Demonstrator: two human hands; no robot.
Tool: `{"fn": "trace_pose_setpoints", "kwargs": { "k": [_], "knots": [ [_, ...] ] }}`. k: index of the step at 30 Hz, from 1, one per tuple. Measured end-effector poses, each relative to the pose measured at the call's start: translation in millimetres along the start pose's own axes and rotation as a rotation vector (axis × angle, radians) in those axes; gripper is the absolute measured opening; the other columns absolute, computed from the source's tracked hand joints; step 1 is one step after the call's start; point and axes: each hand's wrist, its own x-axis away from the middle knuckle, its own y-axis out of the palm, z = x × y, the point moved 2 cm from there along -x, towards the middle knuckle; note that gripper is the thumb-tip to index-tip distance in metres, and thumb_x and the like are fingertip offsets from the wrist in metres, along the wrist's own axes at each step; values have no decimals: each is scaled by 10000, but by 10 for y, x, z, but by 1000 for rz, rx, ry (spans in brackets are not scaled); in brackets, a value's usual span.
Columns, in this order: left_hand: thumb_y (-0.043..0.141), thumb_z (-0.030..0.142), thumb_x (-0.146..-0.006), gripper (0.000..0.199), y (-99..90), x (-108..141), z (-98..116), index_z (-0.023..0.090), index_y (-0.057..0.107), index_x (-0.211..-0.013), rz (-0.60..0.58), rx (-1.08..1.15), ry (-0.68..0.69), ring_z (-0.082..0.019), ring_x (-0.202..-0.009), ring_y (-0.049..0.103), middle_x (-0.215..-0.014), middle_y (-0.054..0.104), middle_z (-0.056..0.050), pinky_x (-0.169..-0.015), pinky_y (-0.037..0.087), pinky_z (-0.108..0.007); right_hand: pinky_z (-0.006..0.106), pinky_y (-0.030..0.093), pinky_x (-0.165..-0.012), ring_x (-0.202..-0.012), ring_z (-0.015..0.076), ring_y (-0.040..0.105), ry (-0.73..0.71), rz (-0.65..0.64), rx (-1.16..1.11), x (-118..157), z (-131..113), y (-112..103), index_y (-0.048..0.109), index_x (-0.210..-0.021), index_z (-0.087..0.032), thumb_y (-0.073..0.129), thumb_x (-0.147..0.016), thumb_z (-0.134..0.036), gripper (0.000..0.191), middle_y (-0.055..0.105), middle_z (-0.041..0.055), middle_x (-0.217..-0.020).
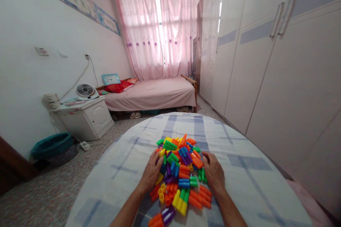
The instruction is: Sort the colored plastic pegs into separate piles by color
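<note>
A heap of colourful plastic tube pieces (183, 172) lies on the table. My left hand (153, 171) rests against the heap's left side, fingers bent and touching pieces near a yellow one. On the right side, my right hand (213, 171) is beside orange and green pieces, its fingers slightly apart and curved inward. Neither hand visibly holds a piece. Closest to me are an orange and purple piece (162, 217), a yellow and green piece (181, 202) and orange pieces (200, 197). A blue and green piece (188, 182) lies between my hands.
The round table (119, 177) has a checked cloth. Beyond it stand a bed (154, 94) and pink curtains (146, 28). At the left are a white cabinet (98, 120) with a fan (85, 90) and a teal bin (53, 145). White wardrobes (287, 88) line the right.
</note>
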Motion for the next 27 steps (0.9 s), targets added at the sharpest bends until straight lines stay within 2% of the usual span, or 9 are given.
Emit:
{"fn": "trace_pose_setpoints", "kwargs": {
  "k": [3, 5, 8, 11, 14, 18, 22, 27],
  "knots": [
    [364, 451, -872, 429, -33, -60, 85, 229, 564, -1180, -75, 48, 1, -191, -1203, 485, -1253, 576, -41, -1054, 332, -352, 283, 413, -829, -942, 167, 586, -8, -8, -4, -7, 27, 10, 600, -992, -231, 353, -836, -330, 308, 633, 24, -1021],
    [329, 463, -877, 458, -121, -205, 30, 201, 564, -1172, -10, 8, -48, -201, -1175, 506, -1225, 590, -62, -1055, 324, -374, 288, 415, -829, -944, 171, 585, -5, -10, 0, -11, 37, 16, 601, -997, -234, 352, -838, -341, 315, 635, 24, -1024],
    [375, 471, -841, 468, -186, -482, -110, 156, 590, -1111, 60, -87, -89, -243, -1213, 467, -1227, 581, -114, -1080, 264, -419, 290, 417, -824, -937, 174, 588, 3, 0, 13, -11, 35, 15, 605, -988, -238, 353, -836, -342, 312, 639, 23, -1018],
    [456, 470, -798, 397, -75, -676, -138, 185, 643, -1000, -13, -77, -77, -267, -1200, 480, -1174, 622, -112, -1067, 273, -429, 287, 420, -814, -931, 173, 591, 11, -6, 18, -6, 17, 3, 605, -977, -237, 352, -840, -346, 308, 642, 22, -1012],
    [411, 476, -830, 374, 111, -711, 12, 225, 667, -938, -115, -20, -33, -228, -1088, 570, -1066, 679, -54, -995, 380, -368, 284, 421, -802, -935, 170, 591, 24, -11, 8, 0, 4, -11, 602, -978, -244, 351, -844, -359, 307, 638, 17, -1021],
    [301, 472, -892, 453, 232, -588, 286, 226, 631, -1082, -243, 111, 45, -188, -999, 608, -1050, 681, -11, -916, 450, -325, 286, 414, -813, -940, 169, 582, 8, -9, -13, 5, -2, -17, 602, -963, -244, 340, -849, -364, 309, 630, 16, -1016],
    [414, 445, -864, 388, 161, -337, 485, 232, 653, -1083, -251, 35, 171, -217, -1100, 542, -1105, 651, -38, -1002, 386, -353, 291, 406, -835, -946, 170, 575, 15, -9, -27, 7, 2, -12, 604, -970, -243, 344, -847, -361, 311, 625, 17, -1010],
    [463, 421, -859, 411, 45, 141, 714, 311, 529, -1249, -354, -89, 294, -233, -1221, 456, -1310, 526, -33, -1061, 329, -409, 297, 403, -844, -943, 174, 573, 12, -27, -24, 2, 7, -9, 604, -965, -241, 334, -847, -355, 316, 625, 17, -1005]
  ]
}}
